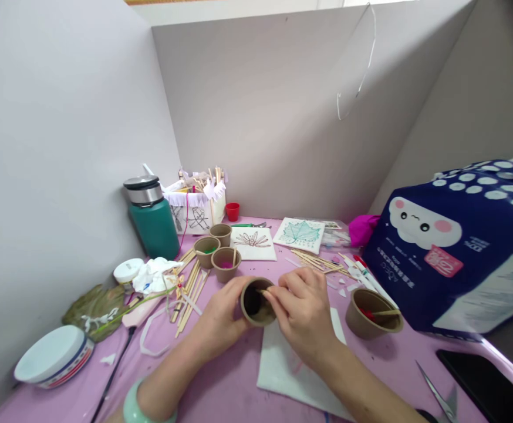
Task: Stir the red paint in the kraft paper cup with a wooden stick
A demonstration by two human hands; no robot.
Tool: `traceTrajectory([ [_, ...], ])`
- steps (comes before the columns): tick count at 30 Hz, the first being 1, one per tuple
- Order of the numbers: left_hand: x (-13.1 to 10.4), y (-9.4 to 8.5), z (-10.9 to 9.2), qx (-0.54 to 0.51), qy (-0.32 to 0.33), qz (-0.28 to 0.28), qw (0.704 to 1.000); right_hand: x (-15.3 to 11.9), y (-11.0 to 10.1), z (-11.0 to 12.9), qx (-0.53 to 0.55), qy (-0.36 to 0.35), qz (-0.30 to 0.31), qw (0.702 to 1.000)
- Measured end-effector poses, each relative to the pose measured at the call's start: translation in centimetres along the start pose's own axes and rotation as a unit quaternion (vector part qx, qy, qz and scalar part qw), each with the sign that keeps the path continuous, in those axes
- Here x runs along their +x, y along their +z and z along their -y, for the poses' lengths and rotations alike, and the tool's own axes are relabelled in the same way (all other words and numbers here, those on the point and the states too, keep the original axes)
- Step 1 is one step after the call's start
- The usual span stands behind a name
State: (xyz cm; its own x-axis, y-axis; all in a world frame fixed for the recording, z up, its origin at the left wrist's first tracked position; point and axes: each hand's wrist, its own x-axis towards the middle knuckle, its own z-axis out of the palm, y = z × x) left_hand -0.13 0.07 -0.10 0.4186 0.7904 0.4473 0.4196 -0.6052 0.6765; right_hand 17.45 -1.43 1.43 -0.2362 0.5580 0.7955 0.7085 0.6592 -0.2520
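My left hand (223, 311) is wrapped round a small brown cup (263, 311), tipped so that its dark inside faces me. Between the fingertips of my right hand (303, 308) is a thin wooden stick (263, 292), its far end inside that cup. Dark stuff, perhaps paint, covers part of the cup's inner wall. Beneath my right hand and forearm lies a white sheet (276, 364) with faint pink marks, partly hidden. Right of that hand stands another brown cup (366, 323), holding something red and a wooden stick.
Several brown cups (225, 275) with coloured contents stand behind my left hand. Drawn cards (299, 235) and wooden sticks (318, 261) lie farther back. A teal bottle (155, 229) and bowl (56, 352) stand left; a blue package (415, 276), scissors (436, 390) and phone (489, 385) are right.
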Motion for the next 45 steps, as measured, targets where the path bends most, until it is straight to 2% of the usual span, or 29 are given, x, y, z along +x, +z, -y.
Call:
traceTrajectory([
  [2, 0.01, 0.0, 0.0, 0.007, -0.005, -0.028, 1.0, 0.0, -0.06, 0.03, 0.018, -0.001, 0.017, 1.0],
  [6, 0.0, 0.02, 0.02, 0.0, 0.004, 0.011, 1.0, 0.06, -0.01, 0.03, 0.022, -0.003, 0.002, 1.0],
  [10, -0.01, -0.04, 0.09, 0.017, 0.001, -0.042, 0.999, 0.09, 0.02, -0.05, 0.007, -0.006, 0.014, 1.0],
  [14, -0.02, -0.17, -0.05, 0.008, 0.002, -0.009, 1.0, 0.1, -0.07, 0.04, 0.022, -0.003, 0.007, 1.0],
  [18, -0.06, -0.25, -0.23, 0.021, 0.009, -0.029, 0.999, 0.07, -0.17, 0.17, -0.003, -0.007, 0.012, 1.0],
  [22, -0.12, -0.23, -0.26, 0.015, 0.014, 0.015, 1.0, 0.06, -0.08, 0.17, 0.03, 0.011, 0.003, 0.999],
  [26, -0.07, -0.22, -0.14, 0.048, 0.005, -0.024, 0.999, 0.07, -0.11, 0.09, 0.014, 0.019, 0.013, 1.0],
  [28, -0.07, -0.21, -0.1, 0.051, 0.007, -0.012, 0.999, 0.03, -0.11, 0.1, 0.043, 0.023, 0.026, 0.998],
  [30, -0.11, -0.2, -0.08, 0.046, 0.009, 0.006, 0.999, -0.01, -0.1, 0.08, 0.041, 0.024, 0.011, 0.999],
  [32, -0.15, -0.2, -0.05, 0.052, 0.012, -0.014, 0.998, -0.03, -0.09, 0.04, 0.018, 0.022, -0.005, 1.0],
  [35, -0.18, -0.2, -0.02, 0.061, 0.016, -0.055, 0.996, -0.02, -0.07, 0.08, 0.038, 0.027, 0.009, 0.999],
  [39, -0.16, -0.05, -0.11, 0.038, 0.02, -0.011, 0.999, 0.02, -0.13, 0.14, 0.035, 0.023, -0.011, 0.999],
  [43, -0.15, -0.15, 0.06, 0.053, 0.03, -0.061, 0.996, 0.06, -0.28, 0.17, 0.024, 0.015, -0.006, 1.0],
  [45, -0.16, -0.28, 0.17, 0.052, 0.037, -0.05, 0.997, 0.11, -0.36, 0.22, 0.038, 0.022, -0.006, 0.999],
])
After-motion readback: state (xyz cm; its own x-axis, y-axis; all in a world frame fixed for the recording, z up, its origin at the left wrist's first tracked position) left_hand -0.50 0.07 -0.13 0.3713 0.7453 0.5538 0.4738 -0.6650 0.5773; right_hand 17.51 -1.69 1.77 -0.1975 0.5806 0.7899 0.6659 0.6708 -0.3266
